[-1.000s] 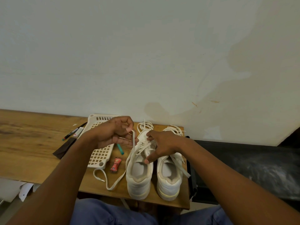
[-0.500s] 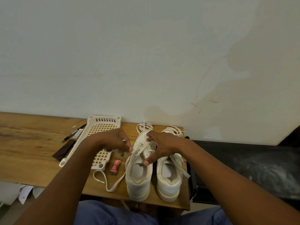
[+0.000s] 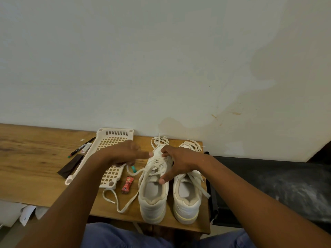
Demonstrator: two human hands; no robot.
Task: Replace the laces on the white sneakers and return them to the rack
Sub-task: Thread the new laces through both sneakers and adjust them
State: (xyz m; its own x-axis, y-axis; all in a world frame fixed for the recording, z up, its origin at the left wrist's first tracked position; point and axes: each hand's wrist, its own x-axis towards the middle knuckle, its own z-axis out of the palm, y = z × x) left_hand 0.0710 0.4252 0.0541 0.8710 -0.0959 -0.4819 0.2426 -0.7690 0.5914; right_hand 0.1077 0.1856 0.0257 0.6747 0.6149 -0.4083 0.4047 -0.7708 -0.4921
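Two white sneakers stand heel-toward-me on the wooden table (image 3: 32, 169): the left sneaker (image 3: 152, 197) and the right sneaker (image 3: 187, 199). My right hand (image 3: 176, 161) rests on the left sneaker's tongue, its fingertips pinching the lacing near the toe and its thumb at the collar. My left hand (image 3: 125, 153), blurred, holds the white lace (image 3: 123, 206) just left of that shoe; the lace trails in a loop across the table. Spare white laces (image 3: 194, 144) lie bunched behind the toes.
A cream plastic rack tray (image 3: 109, 142) lies left of the shoes. Beside it are a marker (image 3: 80, 147), a dark strip (image 3: 70, 166), a teal object (image 3: 133, 169) and a small red packet (image 3: 127, 184). A black surface (image 3: 268, 185) lies right of the table.
My left hand has dropped from a raised pull of the lace and moved right toward the left sneaker's toe. My right hand has stayed on the shoe.
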